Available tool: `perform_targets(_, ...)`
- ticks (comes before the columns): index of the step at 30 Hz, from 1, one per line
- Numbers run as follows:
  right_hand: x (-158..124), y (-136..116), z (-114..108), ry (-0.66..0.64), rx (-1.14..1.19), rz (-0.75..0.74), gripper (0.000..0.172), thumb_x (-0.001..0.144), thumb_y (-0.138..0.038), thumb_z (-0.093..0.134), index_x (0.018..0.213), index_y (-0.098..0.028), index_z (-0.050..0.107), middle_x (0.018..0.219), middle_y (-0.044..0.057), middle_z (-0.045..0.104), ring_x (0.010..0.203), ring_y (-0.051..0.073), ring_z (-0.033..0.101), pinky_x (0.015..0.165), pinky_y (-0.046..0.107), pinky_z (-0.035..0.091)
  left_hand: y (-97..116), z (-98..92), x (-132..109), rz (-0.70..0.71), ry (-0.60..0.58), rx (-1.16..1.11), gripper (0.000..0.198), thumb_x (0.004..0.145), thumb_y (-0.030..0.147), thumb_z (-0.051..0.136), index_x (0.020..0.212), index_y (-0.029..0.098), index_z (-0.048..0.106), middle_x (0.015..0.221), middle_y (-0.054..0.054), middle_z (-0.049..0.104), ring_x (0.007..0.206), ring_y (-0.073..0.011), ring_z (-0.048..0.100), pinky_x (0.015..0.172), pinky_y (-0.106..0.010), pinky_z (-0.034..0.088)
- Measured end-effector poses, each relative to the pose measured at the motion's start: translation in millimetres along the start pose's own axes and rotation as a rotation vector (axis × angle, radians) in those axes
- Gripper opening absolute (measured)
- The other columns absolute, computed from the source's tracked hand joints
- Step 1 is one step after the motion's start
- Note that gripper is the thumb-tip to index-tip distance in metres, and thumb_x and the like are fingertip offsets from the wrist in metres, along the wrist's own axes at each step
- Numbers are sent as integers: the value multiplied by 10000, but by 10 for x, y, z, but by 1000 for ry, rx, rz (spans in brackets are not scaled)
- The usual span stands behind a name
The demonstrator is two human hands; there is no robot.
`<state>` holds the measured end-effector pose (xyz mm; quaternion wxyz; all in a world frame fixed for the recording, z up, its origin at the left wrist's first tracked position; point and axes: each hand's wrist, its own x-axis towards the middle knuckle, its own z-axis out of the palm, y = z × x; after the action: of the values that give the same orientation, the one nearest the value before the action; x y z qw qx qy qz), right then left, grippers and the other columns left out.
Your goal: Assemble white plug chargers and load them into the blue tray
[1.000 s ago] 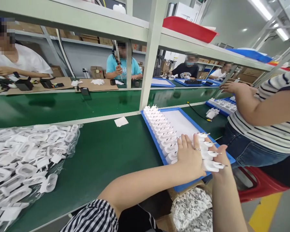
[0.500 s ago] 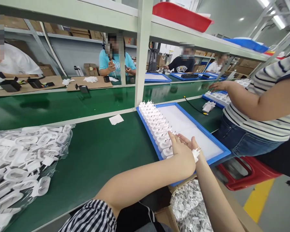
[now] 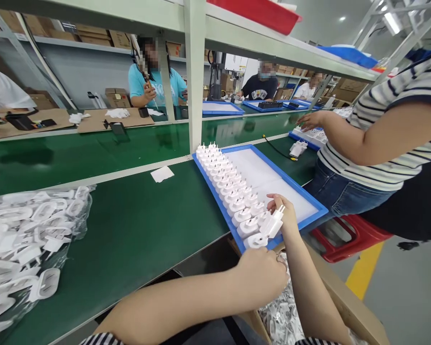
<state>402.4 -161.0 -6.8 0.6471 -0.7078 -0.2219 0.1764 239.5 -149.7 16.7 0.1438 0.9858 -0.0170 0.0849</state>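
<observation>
My right hand is over the near part of a blue-rimmed tray, its fingers curled. A white plug adapter with two pins pointing up lies against its palm, partly covering the hand. My left hand is closed in front of the tray's near corner, back towards me; its fingertips are hidden, so what it holds cannot be seen. White two-pin plugs stand in rows along the tray's left side, pins up. Below my hands sits a cardboard box of clear-bagged small parts.
A clear bag of white plastic housings lies on the green bench at left. A white paper piece is near the post. At right, a person in a striped shirt stands by a red stool. Other people sit opposite.
My left hand has drawn back from my right hand, towards me, and is now closed. More of the plug adapter by my right palm shows. The view has shifted slightly right.
</observation>
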Motion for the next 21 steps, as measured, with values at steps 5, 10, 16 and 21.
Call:
perform_targets(5,-8,-20,-85,0,-149,-16,302,649,-449,403,662,-164,503,352,-59,388,327,78,338,359,210,251,135,254,102,-76,-3,-104,421,736,360,378,1016,58,463,1118,-168,420,998,-246,398,755,-313,394)
perform_targets(10,-1,-48,-177,-173,-194,50,388,623,-519,413,671,-154,534,347,-62,375,303,69,305,337,211,219,146,332,236,-159,48,-98,428,718,370,404,1016,68,461,1147,-164,391,1038,-264,353,836,-354,336)
perform_targets(16,-145,-116,-212,-143,-226,58,365,655,-495,388,699,-165,536,414,-33,468,363,88,407,364,207,314,224,367,195,-273,45,-9,315,717,228,435,974,61,504,1090,-171,439,954,-238,415,772,-346,380)
perform_targets(21,-429,-231,-452,-306,-384,22,321,620,-431,489,824,-192,554,768,37,599,703,171,546,622,290,436,141,262,52,-235,-43,-100,459,672,326,481,1044,58,461,1190,-156,343,1083,-264,288,872,-376,310)
